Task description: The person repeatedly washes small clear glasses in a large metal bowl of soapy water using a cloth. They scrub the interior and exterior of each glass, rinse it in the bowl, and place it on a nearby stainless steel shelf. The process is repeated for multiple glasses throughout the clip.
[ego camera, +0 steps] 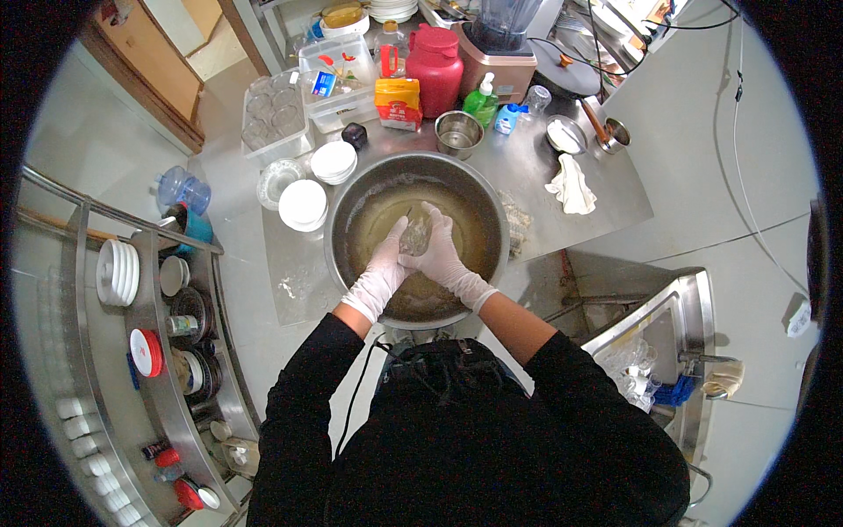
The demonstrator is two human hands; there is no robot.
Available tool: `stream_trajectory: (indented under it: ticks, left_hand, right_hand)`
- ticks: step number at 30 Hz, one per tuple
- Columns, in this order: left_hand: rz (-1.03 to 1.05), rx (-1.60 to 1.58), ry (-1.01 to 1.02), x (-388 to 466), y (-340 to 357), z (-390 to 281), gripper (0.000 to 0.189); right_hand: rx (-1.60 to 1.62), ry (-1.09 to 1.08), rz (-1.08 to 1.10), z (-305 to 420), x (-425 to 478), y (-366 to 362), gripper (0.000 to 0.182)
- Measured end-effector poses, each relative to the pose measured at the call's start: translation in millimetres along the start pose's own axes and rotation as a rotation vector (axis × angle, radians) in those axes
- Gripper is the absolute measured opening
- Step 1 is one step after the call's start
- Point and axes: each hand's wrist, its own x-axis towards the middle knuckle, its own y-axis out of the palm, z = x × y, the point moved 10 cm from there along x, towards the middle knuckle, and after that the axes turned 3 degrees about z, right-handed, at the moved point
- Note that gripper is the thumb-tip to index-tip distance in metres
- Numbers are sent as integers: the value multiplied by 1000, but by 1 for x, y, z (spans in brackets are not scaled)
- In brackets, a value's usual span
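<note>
A large metal basin [479,204] stands before me on a steel table [612,221], with cloudy, brownish water inside. Over its middle, my left hand [387,260] and my right hand [442,253] hold a clear glass dish or bowl [416,234] between them. Both hands wear thin, whitish gloves. The left fingers rest along the glass's left side, the right ones along its right side and far edge. Whether the glass touches the water, I cannot tell. Beside the basin's right rim lies a wrinkled, greyish cloth [517,224].
Left of the basin stand stacked white dishes [303,205] and a patterned glass dish [281,183]. Behind it are a steel pot [459,134], a green pump bottle [481,102] and a bin of glasses [276,118]. A white cloth [571,186] lies right. A steel sink [678,316] and shelving [158,263] flank me.
</note>
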Motion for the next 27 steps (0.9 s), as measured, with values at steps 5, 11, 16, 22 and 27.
stream_trajectory:
  ticks: [5,11,16,22,27]
  left_hand:
    - [-193,121,9,3,-42,-9,41]
    - [-408,451,97,2,-73,-36,35]
    - [-312,318,-21,29,-91,-16,35]
    - [-215,366,-135,13,-57,-10,37]
    - [-190,288,-347,2,-59,-13,43]
  right_hand:
    - [29,-73,307,-31,8,7,88]
    - [508,622,-304,-155,2,-19,46]
    - [1049,851,-161,-164,-5,49,40]
    - [1047,488,377,-77,14,77,31]
    - [-6,-118,706,5,-3,53,27]
